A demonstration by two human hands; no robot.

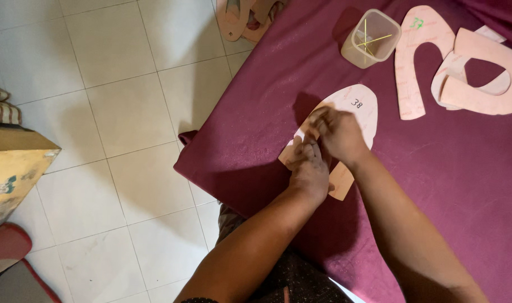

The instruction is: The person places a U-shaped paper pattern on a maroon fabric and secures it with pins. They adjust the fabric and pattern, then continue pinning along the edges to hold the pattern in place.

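We've got both hands down on a white sole-shaped pattern [360, 109] w/ a tan card piece [340, 182] under it, near the edge of the maroon cloth [435, 185]. Left hand [309, 168] presses flat on the card, fingers curled close; right hand [337, 134] pinches at the pattern's near end, grip narrow. Our hands hide the middle of both pieces. Beyond: a clear plastic cup [371, 38], pink horseshoe-shaped cutouts [421, 56] further right, well apart. Tiled floor [116, 112] to our left.
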